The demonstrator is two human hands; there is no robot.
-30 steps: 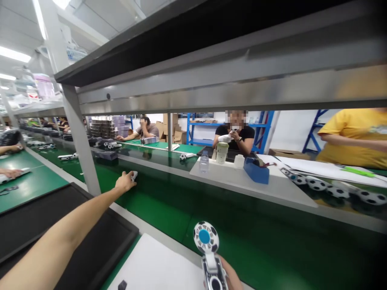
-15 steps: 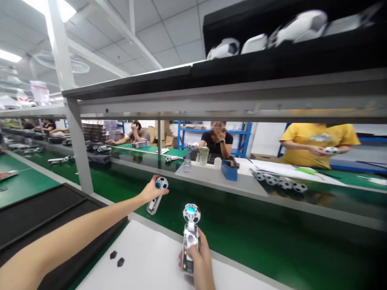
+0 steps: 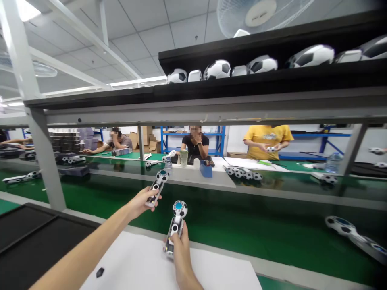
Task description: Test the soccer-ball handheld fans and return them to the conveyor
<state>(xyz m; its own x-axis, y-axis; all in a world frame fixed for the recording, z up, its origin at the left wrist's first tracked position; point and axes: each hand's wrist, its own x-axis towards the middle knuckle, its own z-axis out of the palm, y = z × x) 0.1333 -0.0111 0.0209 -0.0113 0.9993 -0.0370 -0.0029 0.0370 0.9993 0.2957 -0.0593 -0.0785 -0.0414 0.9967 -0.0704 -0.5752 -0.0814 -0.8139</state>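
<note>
My left hand [image 3: 144, 202] is closed around the clear body of a soccer-ball-patterned handheld device [image 3: 162, 175], over the green conveyor. Its round black-and-white head points up and away, with a blue centre. In my right hand [image 3: 182, 249] is a second, similar soccer-ball-patterned handheld device [image 3: 180, 208], held by its clear body with my thumb on the front. This one is nearer to me, tilted slightly, above the far edge of the white sheet [image 3: 139, 262]. A small black pentagon piece [image 3: 100, 272] lies on that sheet.
A green conveyor belt [image 3: 242, 217] runs across, with another such device [image 3: 347, 233] at the right. Black trays [image 3: 39, 237] sit at left. Overhead, a black shelf [image 3: 121, 94] on a grey post [image 3: 45, 161] carries more devices. Several people are across the line.
My left hand has moved its hold from the round head to the device's body; the head now points up. My view has turned right. One black piece is visible now, two before.
</note>
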